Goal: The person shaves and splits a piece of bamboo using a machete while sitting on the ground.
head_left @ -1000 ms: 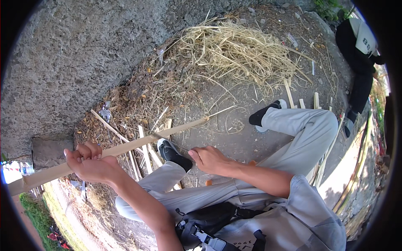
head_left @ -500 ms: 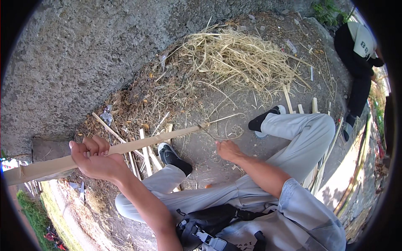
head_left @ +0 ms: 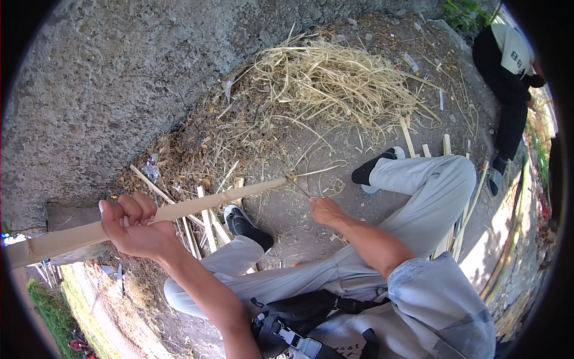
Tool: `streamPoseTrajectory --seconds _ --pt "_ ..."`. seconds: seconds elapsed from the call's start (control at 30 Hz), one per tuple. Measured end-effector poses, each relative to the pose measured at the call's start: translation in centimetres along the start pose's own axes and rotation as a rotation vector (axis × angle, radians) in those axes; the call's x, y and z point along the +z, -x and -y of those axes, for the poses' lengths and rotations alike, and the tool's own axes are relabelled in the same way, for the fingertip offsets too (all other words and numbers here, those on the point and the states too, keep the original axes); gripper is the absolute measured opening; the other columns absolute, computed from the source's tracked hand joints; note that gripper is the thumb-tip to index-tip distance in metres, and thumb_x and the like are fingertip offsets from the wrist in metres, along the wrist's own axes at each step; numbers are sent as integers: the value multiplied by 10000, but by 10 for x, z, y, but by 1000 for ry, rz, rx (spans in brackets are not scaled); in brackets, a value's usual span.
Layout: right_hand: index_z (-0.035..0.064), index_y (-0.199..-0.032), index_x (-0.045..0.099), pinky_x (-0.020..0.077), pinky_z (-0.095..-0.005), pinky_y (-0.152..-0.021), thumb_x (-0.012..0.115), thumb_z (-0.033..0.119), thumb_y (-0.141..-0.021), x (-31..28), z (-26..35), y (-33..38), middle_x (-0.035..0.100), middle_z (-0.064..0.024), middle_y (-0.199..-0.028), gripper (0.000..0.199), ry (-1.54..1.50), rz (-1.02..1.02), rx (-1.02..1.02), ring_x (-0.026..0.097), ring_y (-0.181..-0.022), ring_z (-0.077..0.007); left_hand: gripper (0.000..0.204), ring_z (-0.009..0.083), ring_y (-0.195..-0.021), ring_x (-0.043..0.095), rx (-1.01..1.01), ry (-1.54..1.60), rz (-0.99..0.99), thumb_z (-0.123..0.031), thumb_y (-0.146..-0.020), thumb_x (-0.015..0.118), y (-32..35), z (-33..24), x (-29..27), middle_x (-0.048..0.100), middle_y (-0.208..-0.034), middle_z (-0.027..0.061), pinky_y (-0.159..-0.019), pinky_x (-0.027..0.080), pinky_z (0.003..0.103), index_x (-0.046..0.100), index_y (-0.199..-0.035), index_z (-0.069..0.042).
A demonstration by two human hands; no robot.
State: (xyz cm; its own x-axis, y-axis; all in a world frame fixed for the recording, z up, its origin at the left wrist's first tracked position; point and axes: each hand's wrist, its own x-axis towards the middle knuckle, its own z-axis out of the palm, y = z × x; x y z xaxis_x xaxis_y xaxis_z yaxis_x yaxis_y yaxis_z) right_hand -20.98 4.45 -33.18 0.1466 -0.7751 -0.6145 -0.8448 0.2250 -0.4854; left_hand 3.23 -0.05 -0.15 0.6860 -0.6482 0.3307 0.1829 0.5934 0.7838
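Note:
A long, pale split-bamboo strip runs from the left edge toward the middle, its far end slightly raised to the right. My left hand is closed round its near part, palm turned up and fingers curled over it. My right hand is closed beside the far end. From it a thin dark blade, apparently a knife, reaches to the strip's tip; its handle is hidden in my fist. A narrow sliver sticks out beyond the tip, and thin curled shavings lie beneath.
A heap of pale shavings lies ahead by a rough concrete wall. Bamboo pieces lie near my left shoe, with longer poles at right. Another person is at the far right.
The dark blade now shows between my right hand and the strip's tip. The sliver at the tip lies a little lower and straighter. My left hand keeps its hold.

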Motion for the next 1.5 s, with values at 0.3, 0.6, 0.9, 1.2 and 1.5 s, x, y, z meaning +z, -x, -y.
streamPoseTrajectory --seconds 0.3,0.6,0.9,1.2,1.5 --pt "-5 -1021 652 512 -501 -863 307 267 -1010 5 -9 11 662 -223 -1040 440 50 -21 -62 620 -1007 -423 470 72 -422 144 -19 39 34 -277 -936 500 1 -1 -4 169 -499 -34 -426 88 266 202 -587 -175" --pt "-12 -1031 650 509 -505 -867 295 292 -1015 -16 18 14 658 -222 -1053 467 -6 22 31 620 -1008 -416 479 71 -424 148 -21 -5 47 -289 -936 503 -1 -1 -2 174 -506 -35 -418 93 264 199 -584 -176" --pt "11 -989 670 506 -506 -853 284 310 -1020 23 -15 -11 666 -227 -1007 489 66 -92 -76 635 -948 -417 481 73 -424 147 -32 25 116 -282 -932 503 1 0 -2 173 -502 -32 -418 96 261 188 -584 -176" --pt "29 -982 680 524 -473 -834 309 304 -1016 41 -22 -25 672 -200 -984 464 142 -151 -77 652 -937 -381 461 71 -424 149 -25 27 123 -274 -937 490 4 1 6 164 -506 -31 -409 96 262 191 -602 -171" --pt "-18 -1014 657 495 -503 -883 315 273 -1011 15 -20 -8 656 -239 -1007 449 45 -102 -42 625 -994 -410 469 65 -421 132 -22 31 170 -284 -943 493 28 -4 15 148 -505 -34 -410 86 256 192 -600 -174"
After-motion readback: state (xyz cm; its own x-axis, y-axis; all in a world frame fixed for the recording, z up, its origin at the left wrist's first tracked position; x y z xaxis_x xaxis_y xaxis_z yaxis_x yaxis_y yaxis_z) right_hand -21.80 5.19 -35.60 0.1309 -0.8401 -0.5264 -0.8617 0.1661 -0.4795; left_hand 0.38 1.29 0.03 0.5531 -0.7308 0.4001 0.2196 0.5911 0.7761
